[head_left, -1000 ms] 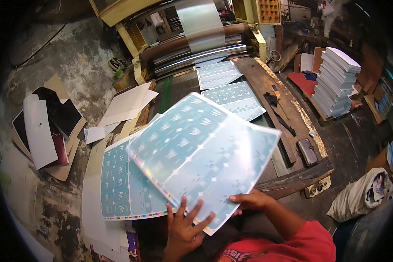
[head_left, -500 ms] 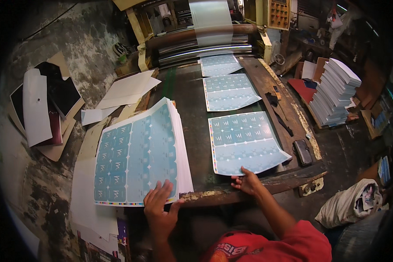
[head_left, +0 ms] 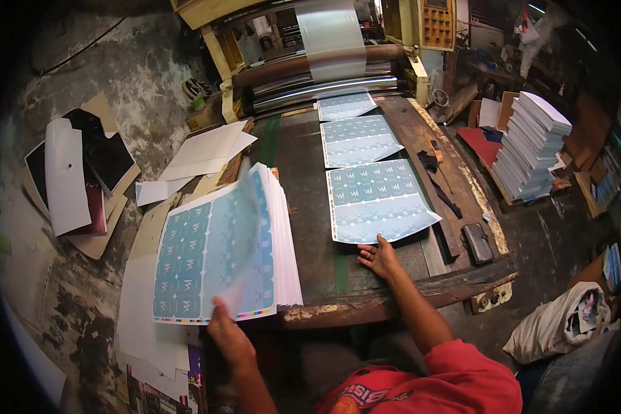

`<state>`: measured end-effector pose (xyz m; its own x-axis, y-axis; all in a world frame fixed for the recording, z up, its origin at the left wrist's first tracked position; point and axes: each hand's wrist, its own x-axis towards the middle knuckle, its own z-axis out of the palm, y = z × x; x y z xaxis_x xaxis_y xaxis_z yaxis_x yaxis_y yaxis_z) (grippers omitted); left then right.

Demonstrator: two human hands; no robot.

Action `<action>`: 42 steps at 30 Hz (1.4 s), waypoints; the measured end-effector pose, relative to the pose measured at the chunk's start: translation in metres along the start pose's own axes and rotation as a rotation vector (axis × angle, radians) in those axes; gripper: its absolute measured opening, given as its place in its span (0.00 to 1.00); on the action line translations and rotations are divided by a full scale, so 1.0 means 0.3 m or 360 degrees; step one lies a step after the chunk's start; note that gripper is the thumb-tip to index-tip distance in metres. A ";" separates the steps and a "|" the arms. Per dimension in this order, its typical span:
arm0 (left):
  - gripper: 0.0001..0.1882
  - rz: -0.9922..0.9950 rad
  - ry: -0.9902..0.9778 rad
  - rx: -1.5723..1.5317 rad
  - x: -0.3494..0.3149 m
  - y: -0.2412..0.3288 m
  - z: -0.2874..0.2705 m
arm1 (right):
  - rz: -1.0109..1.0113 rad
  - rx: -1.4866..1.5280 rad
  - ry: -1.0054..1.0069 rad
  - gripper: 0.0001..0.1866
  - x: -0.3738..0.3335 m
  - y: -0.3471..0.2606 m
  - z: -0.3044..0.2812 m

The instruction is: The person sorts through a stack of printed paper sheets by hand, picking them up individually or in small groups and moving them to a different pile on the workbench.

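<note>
On the left, my left hand (head_left: 229, 338) is at the near edge of a blue printed sheet (head_left: 181, 259), its thumb on top and its fingers hidden below. That sheet lies on a thick stack of paper (head_left: 288, 255); its right part curls up and is blurred. Further right, my right hand (head_left: 379, 258) pinches the near edge of another printed sheet (head_left: 376, 200) on the dark conveyor bed (head_left: 300, 172), thumb above and fingers beneath. Two more such sheets lie beyond it in a line, one of them a middle sheet (head_left: 359, 141).
Rollers (head_left: 324, 81) with a hanging translucent film (head_left: 331, 41) span the far end. A small dark case (head_left: 477, 243) rests by the bed's right edge. Beyond stands a tall paper stack (head_left: 531, 148); a white sack (head_left: 559, 321) is at lower right. Loose white sheets (head_left: 203, 150) lie at left.
My left hand has shifted left and down from the stack's near right corner, where its fingers were spread. My right hand and the nearest sheet's front edge are farther from the bed's near edge.
</note>
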<state>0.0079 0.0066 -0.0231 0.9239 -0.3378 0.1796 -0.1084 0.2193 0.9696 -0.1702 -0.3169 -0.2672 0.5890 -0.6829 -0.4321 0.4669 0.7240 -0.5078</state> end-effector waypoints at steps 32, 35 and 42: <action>0.17 0.0799 -0.0734 0.1185 -0.050 -0.007 -0.006 | 0.0333 -0.0036 -0.0051 0.29 -0.623 0.206 -0.151; 0.16 0.0658 -0.0540 0.1037 -0.058 -0.024 0.025 | 0.0273 -0.0031 -0.0079 0.28 -0.574 0.165 -0.113; 0.16 0.0871 -0.0385 0.1259 -0.070 -0.035 0.053 | 0.0135 -0.0034 -0.0019 0.29 -0.451 0.135 -0.081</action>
<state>-0.0162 -0.0032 -0.0343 0.5830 -0.5695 0.5795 -0.7929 -0.2433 0.5586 -0.2471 -0.1974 -0.2475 0.6337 -0.6180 -0.4654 0.4009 0.7768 -0.4857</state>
